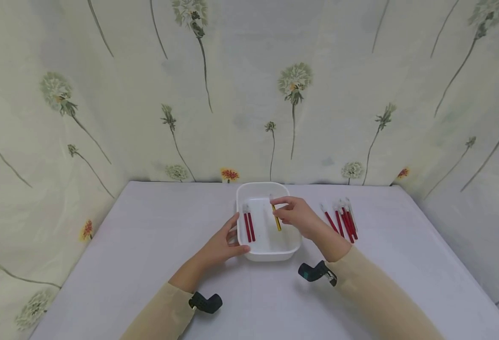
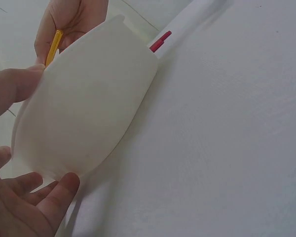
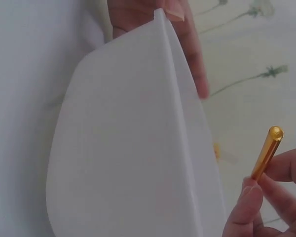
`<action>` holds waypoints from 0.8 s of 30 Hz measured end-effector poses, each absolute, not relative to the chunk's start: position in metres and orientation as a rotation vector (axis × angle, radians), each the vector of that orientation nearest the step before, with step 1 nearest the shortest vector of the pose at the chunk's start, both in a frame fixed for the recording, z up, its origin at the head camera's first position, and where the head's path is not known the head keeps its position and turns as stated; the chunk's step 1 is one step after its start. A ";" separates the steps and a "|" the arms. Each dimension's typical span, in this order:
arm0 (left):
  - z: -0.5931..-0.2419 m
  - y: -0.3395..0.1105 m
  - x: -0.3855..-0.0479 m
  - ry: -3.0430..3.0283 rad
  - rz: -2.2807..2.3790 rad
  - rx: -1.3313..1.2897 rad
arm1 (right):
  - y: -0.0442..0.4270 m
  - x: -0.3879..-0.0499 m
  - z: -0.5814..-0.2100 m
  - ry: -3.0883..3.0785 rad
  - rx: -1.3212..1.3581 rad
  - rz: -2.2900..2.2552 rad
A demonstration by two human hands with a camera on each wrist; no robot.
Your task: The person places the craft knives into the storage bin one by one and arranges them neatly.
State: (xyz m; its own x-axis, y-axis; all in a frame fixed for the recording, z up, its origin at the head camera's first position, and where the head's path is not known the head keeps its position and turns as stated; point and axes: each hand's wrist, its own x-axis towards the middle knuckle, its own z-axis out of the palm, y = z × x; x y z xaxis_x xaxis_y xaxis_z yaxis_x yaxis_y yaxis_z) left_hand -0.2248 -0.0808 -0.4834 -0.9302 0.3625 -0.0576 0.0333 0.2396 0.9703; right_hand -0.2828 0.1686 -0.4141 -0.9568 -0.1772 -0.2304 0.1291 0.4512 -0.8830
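My left hand [image 1: 219, 246] grips the near left side of a white plastic tray [image 1: 270, 257], thumb at the rim and fingers against the outer wall. Over the tray's right half, my right hand [image 1: 299, 218] pinches a yellow pen [image 1: 278, 225] between thumb and fingers. That pen has a clear upper end, and its golden end shows in the right wrist view. Inside the tray, along its left side, lie two red pens [image 1: 251, 227] with clear ends, side by side. Only the tips of some red pens [image 2: 160, 42] show in the left wrist view, past the tray's wall.
To the right of the tray, several red pens [image 1: 348, 222] with clear ends lie in a loose group on the white table [image 1: 156, 236], close to my right forearm. A flower-printed cloth [image 1: 241, 108] hangs behind the table and at both sides.
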 end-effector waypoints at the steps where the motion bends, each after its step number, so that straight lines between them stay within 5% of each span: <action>1: -0.483 -0.081 -0.225 2.243 1.750 0.373 | 0.167 -0.284 -0.415 2.410 -0.048 -1.507; 24: -0.484 -0.081 -0.226 2.217 1.767 0.387 | 0.133 -0.305 -0.442 2.366 -0.053 -1.402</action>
State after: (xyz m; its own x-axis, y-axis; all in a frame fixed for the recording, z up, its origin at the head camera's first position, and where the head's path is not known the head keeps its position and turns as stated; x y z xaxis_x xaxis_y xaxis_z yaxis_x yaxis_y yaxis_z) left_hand -0.2259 -0.0813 -0.4841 -0.9251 0.3763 -0.0510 0.0343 0.2166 0.9757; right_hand -0.3052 0.1330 -0.4421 -0.9238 -0.2263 -0.3089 0.1622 0.4994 -0.8511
